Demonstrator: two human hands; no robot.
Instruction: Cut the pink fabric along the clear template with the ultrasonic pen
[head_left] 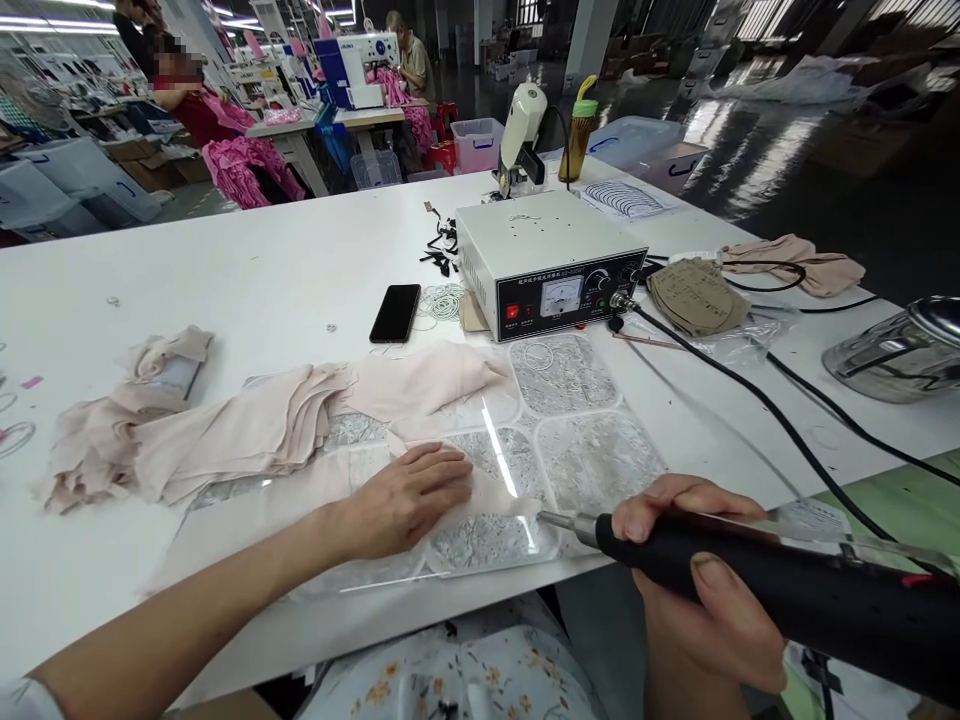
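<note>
My left hand (416,495) lies flat with its fingers stretched out, pressing a pale pink piece of fabric (491,495) onto a clear mat (592,450) with a grey marbled pattern. My right hand (705,570) is wrapped round a black ultrasonic welding handpiece (795,585). Its thin metal tip meets or nearly meets the right end of the fabric; I cannot tell if they touch. Beyond my left hand, more pale pink pieces lie in an overlapping stack (247,420). A single pale pink piece (420,375) is spread beside it.
A welding control box (551,270) stands at the back, its black cable (750,390) running right. Nearby are a phone (395,313), brown card patterns (697,295), a metal canister (896,350) and a bottle (577,140). People work at sewing machines (356,65) beyond the table.
</note>
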